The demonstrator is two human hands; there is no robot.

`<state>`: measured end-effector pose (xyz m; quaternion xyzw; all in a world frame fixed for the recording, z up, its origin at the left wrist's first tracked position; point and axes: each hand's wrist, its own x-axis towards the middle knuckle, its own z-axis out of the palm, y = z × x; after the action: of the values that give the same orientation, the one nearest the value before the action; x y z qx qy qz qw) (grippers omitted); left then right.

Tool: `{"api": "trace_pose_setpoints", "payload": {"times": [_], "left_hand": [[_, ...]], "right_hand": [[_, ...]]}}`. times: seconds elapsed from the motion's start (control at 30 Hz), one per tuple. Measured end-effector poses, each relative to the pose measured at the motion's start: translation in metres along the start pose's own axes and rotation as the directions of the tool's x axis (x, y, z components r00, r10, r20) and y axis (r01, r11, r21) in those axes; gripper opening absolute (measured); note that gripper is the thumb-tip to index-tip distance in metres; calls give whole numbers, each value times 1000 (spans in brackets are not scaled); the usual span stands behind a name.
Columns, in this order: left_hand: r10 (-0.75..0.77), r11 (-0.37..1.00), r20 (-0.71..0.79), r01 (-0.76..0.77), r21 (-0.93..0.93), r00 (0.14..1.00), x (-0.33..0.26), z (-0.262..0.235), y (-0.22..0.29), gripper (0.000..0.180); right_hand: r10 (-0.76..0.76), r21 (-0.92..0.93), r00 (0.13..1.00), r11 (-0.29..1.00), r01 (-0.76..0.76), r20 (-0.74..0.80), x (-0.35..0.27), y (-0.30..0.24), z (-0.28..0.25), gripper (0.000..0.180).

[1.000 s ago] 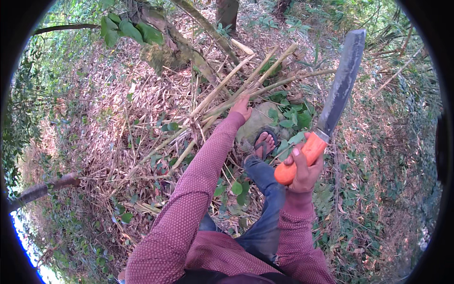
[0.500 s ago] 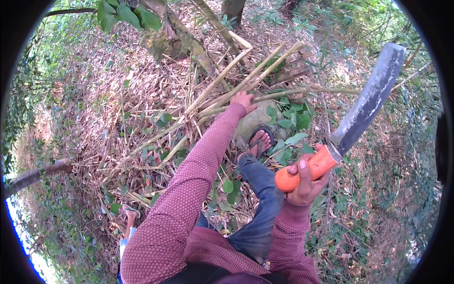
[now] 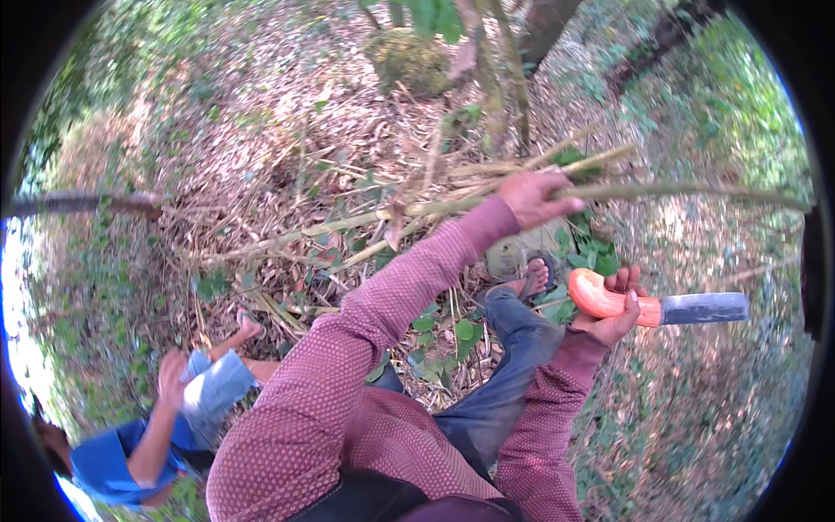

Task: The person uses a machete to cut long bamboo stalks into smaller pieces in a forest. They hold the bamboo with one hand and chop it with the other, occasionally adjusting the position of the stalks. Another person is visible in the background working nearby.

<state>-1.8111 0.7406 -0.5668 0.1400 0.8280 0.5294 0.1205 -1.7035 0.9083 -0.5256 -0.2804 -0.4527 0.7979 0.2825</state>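
One machete [image 3: 674, 310], gripped, juts rightward from the right hand [image 3: 611, 324].

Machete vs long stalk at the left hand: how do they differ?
Colour: the machete has an orange handle and grey blade; the long stalk is greenish-tan.
Length: the long stalk looks far longer than the machete.
Hold: the right hand grips the machete; the left hand is at the long stalk, its grip unclear.
Shared: both extend toward the picture's right.

One machete [image 3: 658, 311], two own hands [image 3: 532, 200] [image 3: 611, 325], one co-worker [image 3: 153, 445]; sticks [image 3: 435, 208] overlapping, uncountable.
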Motion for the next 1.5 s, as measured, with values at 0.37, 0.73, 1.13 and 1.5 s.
{"api": "trace_pose_setpoints", "payload": {"times": [0.37,0.73,1.13,1.5], "left_hand": [[195,962,-273,-238,-135,942,-98,-30,79,28],[-190,928,-875,373,-12,445,-425,-243,-37,14],[-983,21,-64,-237,-971,174,-468,-200,-249,70],[-916,-268,7,-598,-755,401,-365,-152,-223,22]], "right_hand": [[46,110,780,983,-147,625,-53,-29,74,51],[-291,359,794,928,99,534,-50,-152,119,21],[-883,569,356,470,675,307,-64,-340,142,7],[-888,350,309,425,835,341,-162,-369,127,12]]}}
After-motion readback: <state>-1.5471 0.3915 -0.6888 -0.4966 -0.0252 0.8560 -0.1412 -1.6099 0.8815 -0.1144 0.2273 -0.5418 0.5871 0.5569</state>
